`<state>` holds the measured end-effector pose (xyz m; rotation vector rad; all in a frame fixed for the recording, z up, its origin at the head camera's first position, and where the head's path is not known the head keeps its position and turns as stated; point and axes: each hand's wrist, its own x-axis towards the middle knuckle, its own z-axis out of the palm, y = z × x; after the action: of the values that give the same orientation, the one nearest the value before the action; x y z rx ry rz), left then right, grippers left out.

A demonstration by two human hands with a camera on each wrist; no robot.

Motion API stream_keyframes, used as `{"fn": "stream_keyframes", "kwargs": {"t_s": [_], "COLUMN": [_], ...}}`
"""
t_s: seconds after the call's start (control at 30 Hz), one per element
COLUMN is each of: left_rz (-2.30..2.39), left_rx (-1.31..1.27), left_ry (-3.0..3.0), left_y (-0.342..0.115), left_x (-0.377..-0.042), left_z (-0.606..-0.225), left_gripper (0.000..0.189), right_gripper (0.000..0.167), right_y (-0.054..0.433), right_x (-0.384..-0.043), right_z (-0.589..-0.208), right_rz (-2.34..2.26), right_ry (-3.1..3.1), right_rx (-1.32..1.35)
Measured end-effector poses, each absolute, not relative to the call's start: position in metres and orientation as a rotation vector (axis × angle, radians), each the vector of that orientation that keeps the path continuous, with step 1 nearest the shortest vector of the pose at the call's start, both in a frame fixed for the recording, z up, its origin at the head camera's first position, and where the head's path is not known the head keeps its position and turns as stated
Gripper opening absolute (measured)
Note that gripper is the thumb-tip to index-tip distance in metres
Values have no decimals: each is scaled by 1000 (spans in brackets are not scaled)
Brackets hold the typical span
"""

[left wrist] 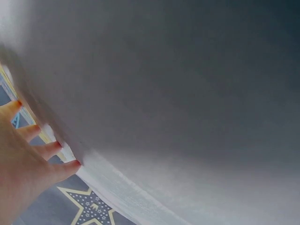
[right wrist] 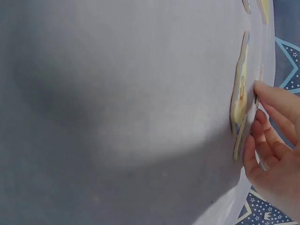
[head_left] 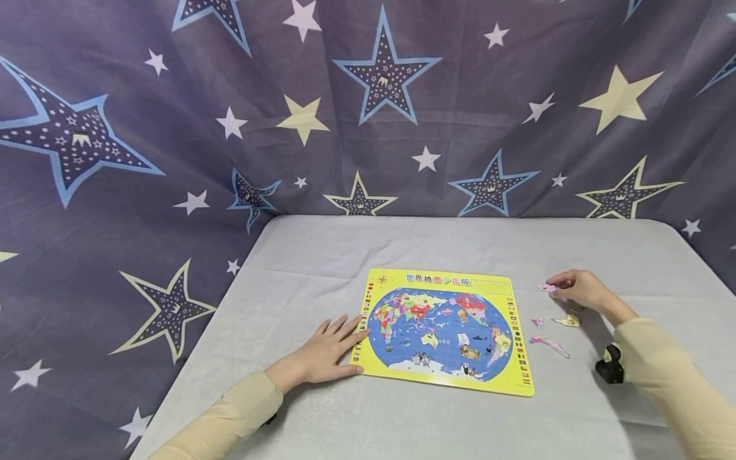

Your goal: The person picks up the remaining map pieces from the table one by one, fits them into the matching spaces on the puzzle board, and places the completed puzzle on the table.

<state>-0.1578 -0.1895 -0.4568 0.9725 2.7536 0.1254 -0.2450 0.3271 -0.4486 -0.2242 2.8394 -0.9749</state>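
Head view: left hand (head_left: 329, 352) spread, fingers straight, touching the left edge of the map board (head_left: 372, 364), which lies flat at lower centre of the frame. Right hand (head_left: 579, 289), right of centre, pinches a pink piece (head_left: 546, 287) between thumb and fingers, just off the board's upper right. Below it on the table (head_left: 287, 255), loose: a pale yellow piece (head_left: 568, 321), a small pink piece (head_left: 538, 323), a long pink piece (head_left: 552, 345). Progress, as judged — map looks largely filled; these few pieces lie outside it. Gaps, if any — too small to tell. Starry curtain (head_left: 402, 166) across the upper frame.
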Motion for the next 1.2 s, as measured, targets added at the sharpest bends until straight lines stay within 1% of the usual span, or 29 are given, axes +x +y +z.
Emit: {"fn": "stream_keyframes", "kwargs": {"t_s": [0.53,0.87,1.2], "left_rz": [129,130,130], "left_rx": [964,970,975], "left_ry": [2749,2752,2757], "left_y": [-189,-190,-189], "left_x": [-158,-159,-158], "left_z": [-457,-459,-457], "left_gripper": [73,73,73], "right_gripper": [37,33,30], "right_y": [328,325,312], "right_x": [-244,-242,-239], "right_z": [-451,-446,-445], "right_rz": [-1011,-1005,-1003], "right_ry": [2831,2848,2850], "right_rx": [-223,-243,-286]}}
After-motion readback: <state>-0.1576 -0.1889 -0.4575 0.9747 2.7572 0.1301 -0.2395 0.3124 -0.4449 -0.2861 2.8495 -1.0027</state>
